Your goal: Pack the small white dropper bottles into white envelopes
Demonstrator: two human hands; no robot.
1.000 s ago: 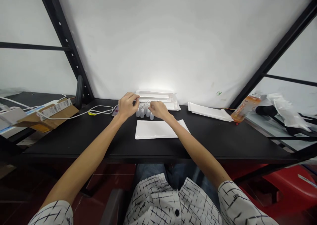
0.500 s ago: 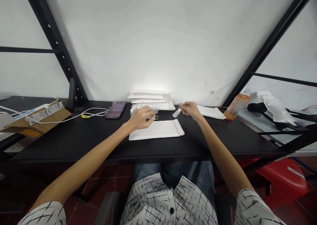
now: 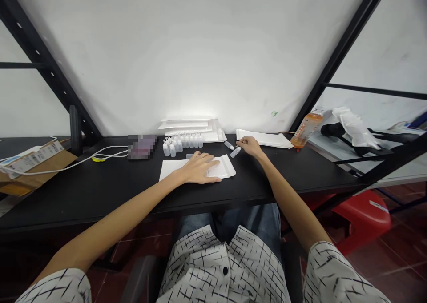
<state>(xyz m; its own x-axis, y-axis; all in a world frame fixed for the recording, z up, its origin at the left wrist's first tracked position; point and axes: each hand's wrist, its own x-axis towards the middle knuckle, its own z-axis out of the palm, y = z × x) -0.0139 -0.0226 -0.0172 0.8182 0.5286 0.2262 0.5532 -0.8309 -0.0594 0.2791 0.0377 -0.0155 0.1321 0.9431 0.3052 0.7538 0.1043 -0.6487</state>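
My left hand (image 3: 199,168) lies flat, fingers spread, on a white padded envelope (image 3: 168,166) near the table's front. Just behind that hand a small clear dropper bottle (image 3: 190,156) lies on its side, partly covered. My right hand (image 3: 250,146) has its fingers curled together at the nozzle end of another dropper bottle (image 3: 235,152), which lies tilted on the black table. Close to the fingertips is one more lying bottle (image 3: 228,145). Several dropper bottles (image 3: 180,144) with white tips stand grouped behind the envelope.
White padded envelopes (image 3: 213,136) are stacked against the wall, with another envelope (image 3: 265,138) to the right. An orange drink bottle (image 3: 306,129) stands at the right end. Leftward are a phone (image 3: 143,147), a white cable (image 3: 78,163) and a cardboard box (image 3: 40,169) on the black table (image 3: 110,192).
My left hand has come from the standing bottles down onto the envelope and spread out. My right hand has lowered its bottle to the table. The view has shifted slightly.
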